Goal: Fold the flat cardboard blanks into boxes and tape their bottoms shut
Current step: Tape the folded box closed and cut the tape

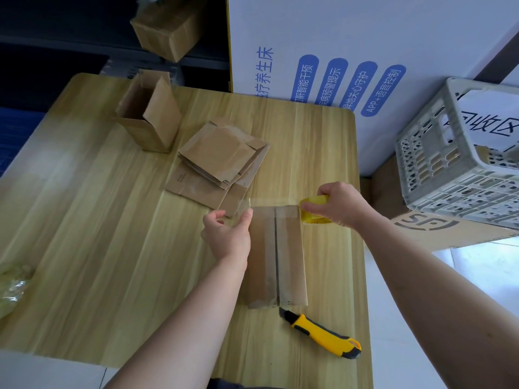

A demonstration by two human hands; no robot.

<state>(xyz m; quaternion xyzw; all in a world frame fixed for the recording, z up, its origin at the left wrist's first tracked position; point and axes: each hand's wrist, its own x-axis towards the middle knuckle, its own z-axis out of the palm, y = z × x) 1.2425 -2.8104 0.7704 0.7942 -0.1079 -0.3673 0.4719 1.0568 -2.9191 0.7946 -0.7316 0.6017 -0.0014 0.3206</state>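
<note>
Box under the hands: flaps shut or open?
Shut: the box has both flaps folded flat, meeting along a centre seam.

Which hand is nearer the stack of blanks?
Left. The left hand, pinching the tape, is just this side of the stack; the right hand, gripping the roll, is farther to its right.

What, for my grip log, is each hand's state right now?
Left hand: pinches the free end of the clear tape.
Right hand: grips the yellow tape roll.
</note>
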